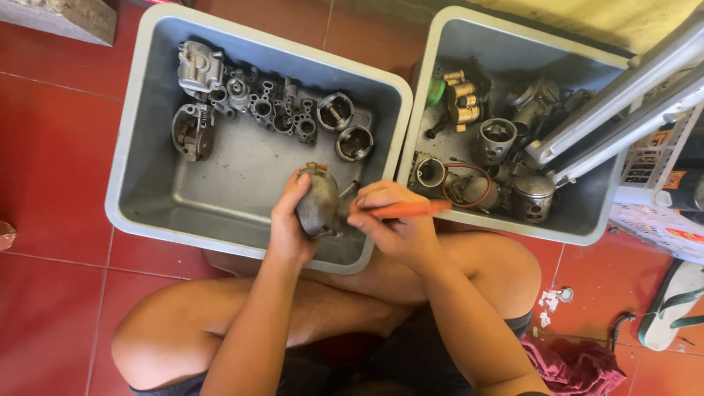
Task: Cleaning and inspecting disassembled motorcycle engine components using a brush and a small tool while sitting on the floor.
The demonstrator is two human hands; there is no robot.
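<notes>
My left hand [287, 224] grips a rounded grey metal engine part [318, 204] and holds it over the near edge of the left grey tub [139, 117]. Next to it, my right hand [392, 224] holds an orange-handled tool [411, 210], its handle pointing right and its tip against the part. I sit cross-legged on the red tile floor, with both forearms reaching forward over my knees.
The left tub holds several grey carburetor-like castings [253, 103] and two pistons [345, 125] along its far side. The right grey tub [433, 88] is crowded with cylinders, pistons and small parts. White metal bars [623, 103] cross its right side. A sandal [675, 304] and a red rag [572, 363] lie at right.
</notes>
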